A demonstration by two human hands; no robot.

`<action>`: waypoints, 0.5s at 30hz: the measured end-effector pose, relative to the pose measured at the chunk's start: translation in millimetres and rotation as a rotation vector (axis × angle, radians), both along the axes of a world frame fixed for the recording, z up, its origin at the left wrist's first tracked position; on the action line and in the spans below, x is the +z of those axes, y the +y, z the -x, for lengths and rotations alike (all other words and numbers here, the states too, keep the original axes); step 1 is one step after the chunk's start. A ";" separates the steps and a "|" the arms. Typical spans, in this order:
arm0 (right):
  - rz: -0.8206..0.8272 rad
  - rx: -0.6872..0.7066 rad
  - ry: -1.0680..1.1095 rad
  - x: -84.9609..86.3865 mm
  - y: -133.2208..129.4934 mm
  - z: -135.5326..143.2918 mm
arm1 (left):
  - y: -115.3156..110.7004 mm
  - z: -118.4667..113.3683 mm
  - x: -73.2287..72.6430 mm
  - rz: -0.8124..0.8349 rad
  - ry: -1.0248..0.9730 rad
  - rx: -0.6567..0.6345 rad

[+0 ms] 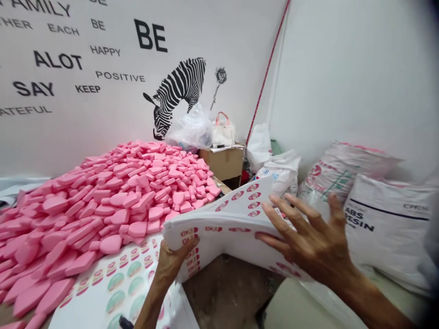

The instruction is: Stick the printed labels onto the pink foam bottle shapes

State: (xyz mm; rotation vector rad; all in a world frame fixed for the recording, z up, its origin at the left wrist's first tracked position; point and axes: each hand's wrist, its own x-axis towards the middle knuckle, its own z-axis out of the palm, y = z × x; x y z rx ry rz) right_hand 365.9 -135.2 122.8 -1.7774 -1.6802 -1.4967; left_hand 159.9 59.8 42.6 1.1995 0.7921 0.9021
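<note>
A bent stack of white sheets [219,228] printed with small red labels is held up in front of me. My left hand [174,260] grips its left end, thumb on the near face. On the right, my right hand [308,233] has its fingers spread against the upper sheets, thumb lower on the near side. Below my left hand lie more printed sheets [113,278] with red labels and pale green round labels. A dark object [125,322] rests on them beside my left forearm.
A large heap of pink pieces [116,196] fills the left side. Behind it stand a cardboard box [222,163] and a small white bag [223,134] with pink handles. Full white sacks [391,228] line the right wall. Dark floor [222,292] shows below the stack.
</note>
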 end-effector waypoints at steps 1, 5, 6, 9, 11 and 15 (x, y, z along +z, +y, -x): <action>-0.008 -0.012 -0.015 -0.5 -0.2 -8.2 | 0.1 -0.7 1.4 0.012 -0.006 0.031; -0.194 -0.025 0.363 -29.9 3.8 -56.6 | 1.5 0.1 1.5 0.060 0.005 0.047; -0.253 0.000 0.570 -45.1 5.0 -70.5 | 1.7 1.0 0.8 0.070 0.010 0.045; -0.139 0.205 1.299 -92.0 12.5 -104.0 | 3.0 3.9 -1.9 0.085 0.010 0.053; 0.075 0.373 1.705 -110.5 22.1 -114.8 | 4.1 5.0 -4.6 0.106 0.003 0.071; 0.232 0.592 2.023 -108.0 46.5 -115.3 | 1.0 3.7 -16.5 0.100 0.014 0.108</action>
